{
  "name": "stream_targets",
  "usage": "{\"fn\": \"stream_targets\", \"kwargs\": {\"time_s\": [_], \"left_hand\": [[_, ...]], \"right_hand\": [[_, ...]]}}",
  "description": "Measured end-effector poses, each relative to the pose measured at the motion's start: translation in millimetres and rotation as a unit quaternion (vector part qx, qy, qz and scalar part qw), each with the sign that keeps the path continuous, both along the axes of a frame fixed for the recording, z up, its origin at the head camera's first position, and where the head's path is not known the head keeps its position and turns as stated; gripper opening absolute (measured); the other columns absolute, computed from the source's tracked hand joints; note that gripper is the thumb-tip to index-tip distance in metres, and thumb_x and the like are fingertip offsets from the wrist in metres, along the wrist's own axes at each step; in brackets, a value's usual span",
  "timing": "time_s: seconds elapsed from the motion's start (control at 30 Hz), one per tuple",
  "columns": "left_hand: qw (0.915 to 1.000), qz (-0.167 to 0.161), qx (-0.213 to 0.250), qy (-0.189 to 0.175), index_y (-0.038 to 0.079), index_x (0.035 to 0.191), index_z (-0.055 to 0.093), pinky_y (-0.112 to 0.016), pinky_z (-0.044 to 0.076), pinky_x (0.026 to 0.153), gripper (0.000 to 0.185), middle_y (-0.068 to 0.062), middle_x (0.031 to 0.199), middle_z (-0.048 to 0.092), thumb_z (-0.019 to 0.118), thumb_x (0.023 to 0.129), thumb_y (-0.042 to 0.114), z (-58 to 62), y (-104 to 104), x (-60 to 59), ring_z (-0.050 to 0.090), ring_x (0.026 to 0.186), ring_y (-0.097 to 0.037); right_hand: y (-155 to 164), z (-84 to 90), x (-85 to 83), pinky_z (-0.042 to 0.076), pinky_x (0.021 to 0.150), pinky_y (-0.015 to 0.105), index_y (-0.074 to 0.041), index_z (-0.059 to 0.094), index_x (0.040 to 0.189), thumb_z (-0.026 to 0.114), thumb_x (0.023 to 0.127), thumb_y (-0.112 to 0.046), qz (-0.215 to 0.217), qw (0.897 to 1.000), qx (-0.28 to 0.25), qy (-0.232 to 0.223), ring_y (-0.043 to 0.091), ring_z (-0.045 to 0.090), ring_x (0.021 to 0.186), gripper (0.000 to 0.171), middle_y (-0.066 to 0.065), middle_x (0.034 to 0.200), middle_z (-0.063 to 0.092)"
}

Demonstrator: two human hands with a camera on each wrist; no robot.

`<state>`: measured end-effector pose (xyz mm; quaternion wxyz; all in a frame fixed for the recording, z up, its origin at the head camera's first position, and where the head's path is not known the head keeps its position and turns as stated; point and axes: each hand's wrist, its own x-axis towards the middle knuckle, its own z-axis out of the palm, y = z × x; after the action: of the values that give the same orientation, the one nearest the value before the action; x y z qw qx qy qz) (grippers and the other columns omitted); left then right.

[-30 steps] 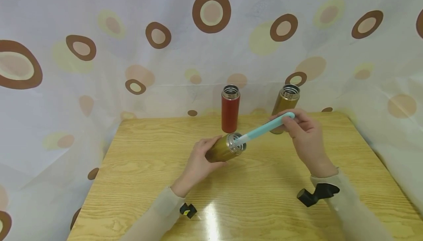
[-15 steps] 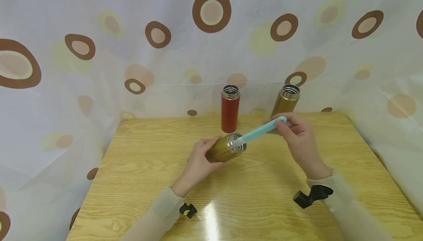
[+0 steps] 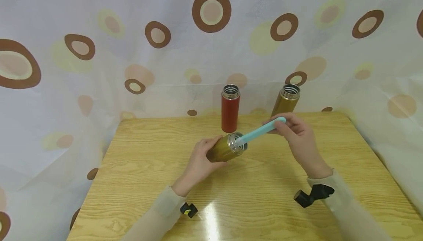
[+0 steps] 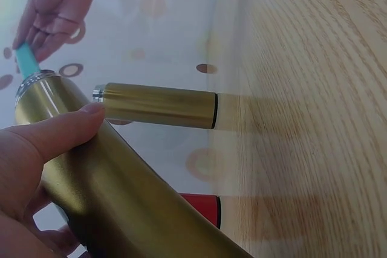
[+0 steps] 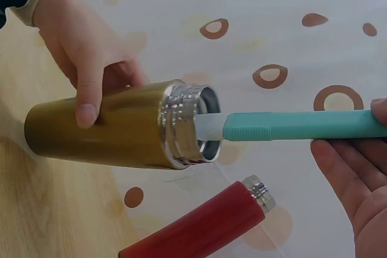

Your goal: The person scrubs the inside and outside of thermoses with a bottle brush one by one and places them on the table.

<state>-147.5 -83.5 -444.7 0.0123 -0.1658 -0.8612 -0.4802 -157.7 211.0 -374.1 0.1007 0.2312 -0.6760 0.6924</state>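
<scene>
Gold cylindrical metal flask (image 3: 221,152), uncapped, tilted over wood-grain table (image 3: 148,167); gripped by left hand (image 3: 198,164). Turquoise stick-shaped tool (image 3: 259,132), whitish end inside the flask's mouth; pinched by right hand (image 3: 301,138). Beyond: red cylindrical metal flask (image 3: 229,114), upright; second gold metal flask (image 3: 285,104), upright, partly hidden.

The table (image 3: 261,200) bears 1 red bottle (image 3: 229,113), 1 gold bottle (image 3: 284,104).

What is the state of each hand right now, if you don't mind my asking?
Left hand: holding the tilted gold bottle.
Right hand: holding the teal handle, its far end in the bottle.
</scene>
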Motion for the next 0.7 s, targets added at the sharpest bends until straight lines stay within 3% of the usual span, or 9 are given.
{"fn": "stream_targets", "kwargs": {"time_s": [0.23, 0.33, 0.47, 0.57, 0.7], "left_hand": [[1.0000, 0.007, -0.002, -0.001, 0.017, 0.149, 0.058, -0.057, 0.043, 0.108, 0.081, -0.013, 0.135, 0.058, 0.094, 0.077, 0.013, 0.3, -3.1, 0.1, 0.052, 0.126, -0.035], [1.0000, 0.008, -0.003, 0.001, 0.016, 0.149, 0.058, -0.058, 0.044, 0.108, 0.081, -0.014, 0.135, 0.058, 0.094, 0.077, 0.012, 1.5, -3.5, 0.4, 0.052, 0.127, -0.036], [0.9999, 0.006, -0.007, 0.004, 0.016, 0.149, 0.057, -0.058, 0.044, 0.107, 0.081, -0.013, 0.134, 0.058, 0.094, 0.077, 0.014, 2.8, -3.4, 1.0, 0.052, 0.127, -0.035], [0.9999, 0.005, -0.009, 0.007, 0.017, 0.149, 0.058, -0.058, 0.044, 0.107, 0.081, -0.013, 0.133, 0.058, 0.094, 0.077, 0.014, 2.8, -3.1, 1.4, 0.052, 0.126, -0.034], [0.9999, 0.005, -0.011, 0.012, 0.018, 0.149, 0.059, -0.057, 0.045, 0.106, 0.081, -0.012, 0.133, 0.059, 0.094, 0.077, 0.013, 2.2, -2.0, 1.4, 0.053, 0.125, -0.034]], "right_hand": [[7.9, 15.1, -0.2, 0.060, 0.089, 0.032, 0.021, 0.058, 0.114, 0.054, 0.106, 0.001, -0.024, 0.996, -0.083, 0.021, 0.019, 0.076, 0.092, 0.023, 0.010, 0.103, 0.078], [6.3, 16.7, -2.0, 0.061, 0.089, 0.034, 0.026, 0.056, 0.111, 0.053, 0.105, 0.006, -0.012, 0.991, -0.132, 0.036, 0.023, 0.076, 0.094, 0.021, 0.017, 0.099, 0.077], [4.1, 11.0, -2.4, 0.061, 0.088, 0.035, 0.022, 0.059, 0.113, 0.052, 0.106, 0.005, -0.011, 0.993, -0.112, 0.029, 0.022, 0.077, 0.092, 0.020, 0.016, 0.103, 0.077], [2.6, 5.7, -0.9, 0.060, 0.090, 0.035, 0.017, 0.061, 0.116, 0.053, 0.107, 0.000, -0.017, 0.998, -0.053, 0.008, 0.018, 0.077, 0.092, 0.021, 0.010, 0.107, 0.078], [-0.9, -1.1, -0.6, 0.059, 0.093, 0.036, 0.016, 0.060, 0.119, 0.053, 0.107, -0.001, 0.001, 1.000, -0.010, -0.003, 0.018, 0.077, 0.094, 0.022, 0.013, 0.111, 0.077]]}}
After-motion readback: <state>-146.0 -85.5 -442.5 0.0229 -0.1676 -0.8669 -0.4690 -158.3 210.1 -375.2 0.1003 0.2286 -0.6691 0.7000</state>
